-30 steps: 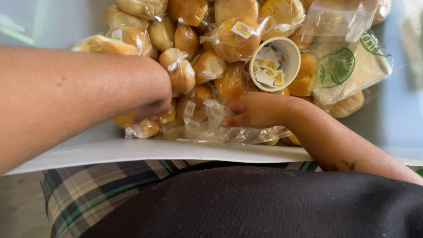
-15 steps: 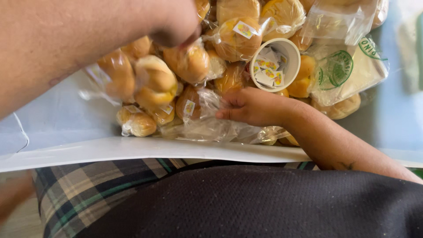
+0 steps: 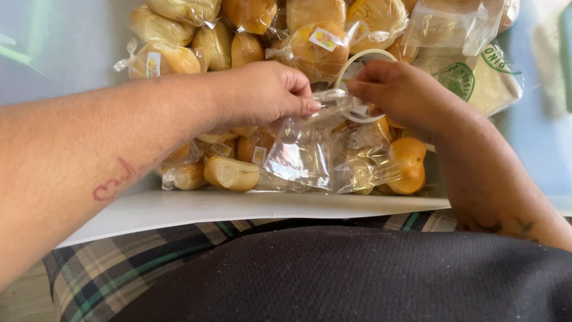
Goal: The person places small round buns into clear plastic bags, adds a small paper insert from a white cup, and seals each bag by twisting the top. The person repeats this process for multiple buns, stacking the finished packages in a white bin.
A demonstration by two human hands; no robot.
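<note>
Both hands [image 3: 265, 95] [image 3: 399, 92] now pinch clear bag [image 3: 304, 155].

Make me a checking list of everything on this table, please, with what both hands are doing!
Surface: pale table, white edge nearest the person.
Job's things: clear plastic bag, pinched at its top between both hands.
Clutter: many bagged bread rolls; one cut roll; white round tub partly hidden; bag with green print.
Hands: left hand and right hand both grip the bag's top.
Cables: nothing seen.
Surroundings: checked cloth and dark fabric below the table edge.
</note>
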